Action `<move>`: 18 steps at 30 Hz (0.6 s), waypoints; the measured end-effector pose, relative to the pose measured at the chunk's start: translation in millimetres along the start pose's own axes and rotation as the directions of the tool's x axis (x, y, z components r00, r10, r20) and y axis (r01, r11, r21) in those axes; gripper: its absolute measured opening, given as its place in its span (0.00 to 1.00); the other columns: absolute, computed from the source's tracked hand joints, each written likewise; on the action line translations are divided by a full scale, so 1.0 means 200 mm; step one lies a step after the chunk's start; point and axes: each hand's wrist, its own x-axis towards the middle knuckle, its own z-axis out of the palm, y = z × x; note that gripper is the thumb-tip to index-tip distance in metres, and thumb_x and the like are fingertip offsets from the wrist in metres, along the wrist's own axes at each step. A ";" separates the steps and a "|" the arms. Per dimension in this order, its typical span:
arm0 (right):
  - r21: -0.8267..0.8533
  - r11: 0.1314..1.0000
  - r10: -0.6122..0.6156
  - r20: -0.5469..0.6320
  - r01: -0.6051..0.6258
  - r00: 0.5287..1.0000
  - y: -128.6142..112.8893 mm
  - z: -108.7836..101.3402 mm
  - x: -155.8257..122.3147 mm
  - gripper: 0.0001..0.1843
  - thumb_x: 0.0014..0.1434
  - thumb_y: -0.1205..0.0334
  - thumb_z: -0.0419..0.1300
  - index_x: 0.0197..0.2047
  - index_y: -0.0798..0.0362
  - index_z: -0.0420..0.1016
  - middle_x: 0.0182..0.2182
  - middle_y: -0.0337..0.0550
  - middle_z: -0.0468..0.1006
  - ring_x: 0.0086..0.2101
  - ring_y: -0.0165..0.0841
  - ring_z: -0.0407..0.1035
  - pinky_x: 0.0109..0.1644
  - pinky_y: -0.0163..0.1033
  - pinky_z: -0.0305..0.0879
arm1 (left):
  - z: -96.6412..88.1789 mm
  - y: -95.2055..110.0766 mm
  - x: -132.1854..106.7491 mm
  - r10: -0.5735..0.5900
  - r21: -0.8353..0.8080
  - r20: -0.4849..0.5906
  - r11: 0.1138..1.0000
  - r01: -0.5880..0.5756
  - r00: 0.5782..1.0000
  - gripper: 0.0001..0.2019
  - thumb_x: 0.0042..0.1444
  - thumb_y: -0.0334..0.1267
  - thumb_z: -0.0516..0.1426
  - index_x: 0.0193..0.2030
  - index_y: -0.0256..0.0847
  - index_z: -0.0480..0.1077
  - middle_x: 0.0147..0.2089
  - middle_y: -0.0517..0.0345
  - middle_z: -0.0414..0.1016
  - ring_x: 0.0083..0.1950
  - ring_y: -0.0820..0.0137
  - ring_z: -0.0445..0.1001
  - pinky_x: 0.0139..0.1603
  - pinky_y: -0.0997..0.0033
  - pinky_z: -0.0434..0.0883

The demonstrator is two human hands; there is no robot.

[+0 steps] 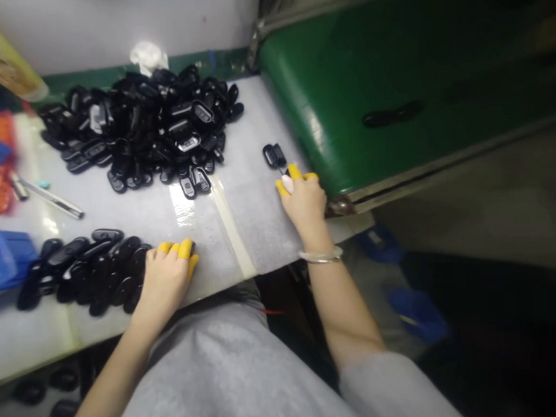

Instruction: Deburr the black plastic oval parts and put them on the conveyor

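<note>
left hand (165, 278): curled, grip unclear, beside black plastic casings (94, 272) | right hand (303, 198): pinching small black part (284, 169), long axis pointing forward | worktop (256, 234) | markings unreadable

The left hand (164, 281) and right hand (305, 201) each wear 3 yellow finger cots (185, 249), with a silver bangle (320, 254) on the right wrist and grey sleeves (387, 388) higher up.

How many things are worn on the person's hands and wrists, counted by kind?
Yellow rubber finger cots: 6 (3 on the left hand, 3 on the right hand)
Pale round bangle: 1
Total: 7
</note>
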 end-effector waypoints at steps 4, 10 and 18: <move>0.177 0.984 0.005 0.053 -0.014 0.999 -0.05 -0.03 -0.01 0.16 0.62 0.61 0.54 0.46 0.62 0.78 0.33 0.55 0.75 0.28 0.36 0.68 0.31 0.40 0.60 | -0.02 -0.05 -0.01 -0.098 0.082 -0.071 0.991 0.104 0.993 0.14 0.65 0.38 0.52 0.49 0.32 0.72 0.53 0.32 0.74 0.53 0.44 0.69 0.46 0.46 0.66; 0.846 0.263 -0.337 0.532 -0.465 0.777 -0.21 -0.17 -0.37 0.24 0.59 0.39 0.57 0.32 0.55 0.71 0.15 0.37 0.69 0.12 0.27 0.57 0.15 0.32 0.52 | 0.04 0.06 -0.01 -0.159 -0.602 -0.158 0.798 0.033 0.974 0.28 0.59 0.46 0.60 0.63 0.39 0.62 0.62 0.35 0.66 0.57 0.49 0.69 0.54 0.47 0.68; 0.809 0.343 -0.260 0.570 -0.477 0.780 -0.36 -0.16 -0.67 0.27 0.61 0.35 0.52 0.34 0.54 0.70 0.16 0.35 0.69 0.14 0.28 0.62 0.17 0.32 0.59 | 0.17 0.28 0.03 -0.211 -0.981 0.131 -0.165 0.097 0.969 0.24 0.64 0.45 0.56 0.64 0.46 0.58 0.55 0.49 0.75 0.51 0.66 0.77 0.49 0.68 0.74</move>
